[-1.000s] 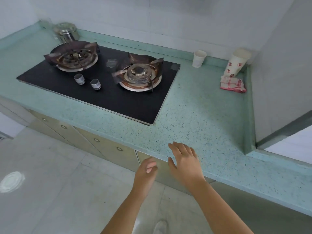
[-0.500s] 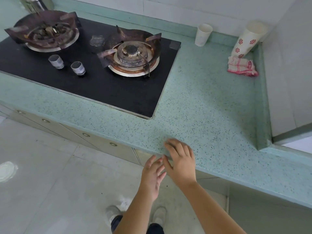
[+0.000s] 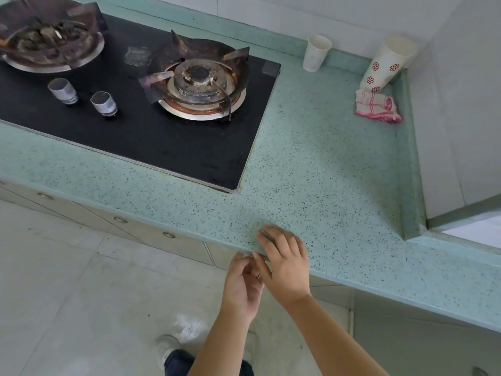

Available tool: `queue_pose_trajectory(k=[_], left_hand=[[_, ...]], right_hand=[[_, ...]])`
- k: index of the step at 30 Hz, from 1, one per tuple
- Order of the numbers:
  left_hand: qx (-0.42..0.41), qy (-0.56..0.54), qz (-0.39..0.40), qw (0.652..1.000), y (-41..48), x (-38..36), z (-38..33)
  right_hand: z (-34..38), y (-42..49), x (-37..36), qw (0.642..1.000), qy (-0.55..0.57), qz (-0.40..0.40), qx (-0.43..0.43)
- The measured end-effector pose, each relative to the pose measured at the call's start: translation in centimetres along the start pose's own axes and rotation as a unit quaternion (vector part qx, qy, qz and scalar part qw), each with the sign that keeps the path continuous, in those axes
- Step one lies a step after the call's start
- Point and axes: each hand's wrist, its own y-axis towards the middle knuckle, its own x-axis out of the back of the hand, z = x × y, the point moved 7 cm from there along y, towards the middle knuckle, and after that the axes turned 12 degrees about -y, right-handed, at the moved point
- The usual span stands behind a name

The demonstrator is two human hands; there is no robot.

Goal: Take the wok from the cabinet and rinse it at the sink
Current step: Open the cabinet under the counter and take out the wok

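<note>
Right hand (image 3: 284, 263) lies flat, fingers spread, on the front edge of the counter (image 3: 325, 164), holding nothing. Left hand (image 3: 242, 287) is just below that edge, fingers loosely curled and empty, touching the right hand beside the cabinet (image 3: 151, 234) front. Wok not visible; cabinet doors closed.

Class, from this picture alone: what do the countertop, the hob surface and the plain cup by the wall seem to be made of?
Countertop: likely terrazzo or composite stone, pale green with dark speckles, smooth.
Hob surface: probably tempered glass, flat, black and faintly reflective.
Plain cup: apparently paper, thin, white and matt.
</note>
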Motion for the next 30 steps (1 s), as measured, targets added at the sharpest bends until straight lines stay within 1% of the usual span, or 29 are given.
queue_pose_trajectory(k=[6, 8, 11, 15, 20, 25, 30], left_hand=[[0.025, -0.037, -0.04, 0.998, -0.3, 0.1, -0.1], [0.026, -0.025, -0.046, 0.998, -0.5, 0.2, -0.1], [0.014, 0.053, -0.044, 0.998, -0.6, 0.2, -0.4], [-0.02, 0.161, -0.057, 0.985, -0.7, 0.5, -0.7], [-0.054, 0.213, -0.117, 0.968, -1.1, 1.1, -0.9], [-0.097, 0.271, -0.15, 0.946, -0.9, 1.3, -1.2], [-0.116, 0.306, -0.163, 0.931, -0.8, 1.4, -1.6]], right_hand=[[-0.1, -0.1, -0.1, 1.0, -0.001, -0.001, -0.003], [-0.1, 0.0, -0.1, 1.0, 0.001, 0.0, -0.003], [0.0, 0.0, 0.0, 1.0, 0.0, -0.001, -0.002], [0.0, -0.1, 0.0, 1.0, -0.007, 0.0, -0.002], [-0.1, -0.1, 0.0, 1.0, 0.001, -0.005, -0.001], [-0.2, -0.2, -0.1, 1.0, 0.016, -0.007, 0.0], [-0.3, -0.3, -0.3, 1.0, 0.026, -0.003, 0.003]])
